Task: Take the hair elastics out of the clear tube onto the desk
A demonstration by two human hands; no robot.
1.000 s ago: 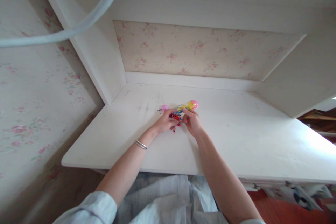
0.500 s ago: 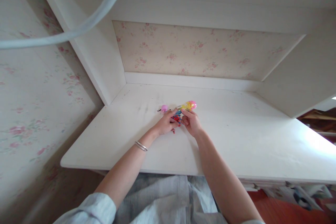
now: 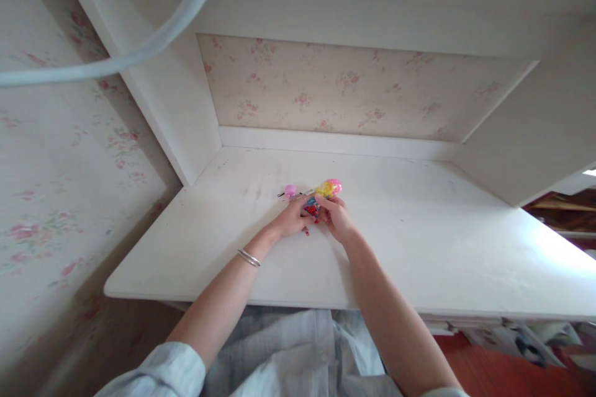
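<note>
A small shiny bundle with a clear outer layer [image 3: 329,187] lies between my hands, yellow and pink at its far end. Its nearer part shows blue and red bits [image 3: 311,209], too small to name. My left hand [image 3: 292,217] curls over the left side of the bundle, fingers closed about it. From the right, my right hand [image 3: 336,216] pinches it with thumb and bent fingers. Just beyond my left fingers is a pink rounded piece [image 3: 289,190] with a thin black loop beside it. My hands hide how these parts join.
Everything rests on a white desk top [image 3: 419,242] with low side panels and a back ledge. A pale curved tube [image 3: 153,43] crosses the upper left, close to the camera. Below the right front edge are papers and other items [image 3: 526,344] on a reddish surface.
The pink-and-yellow end has shifted slightly left, and my right hand has moved a little left with it, closer to my left hand. The view has also shifted slightly.
</note>
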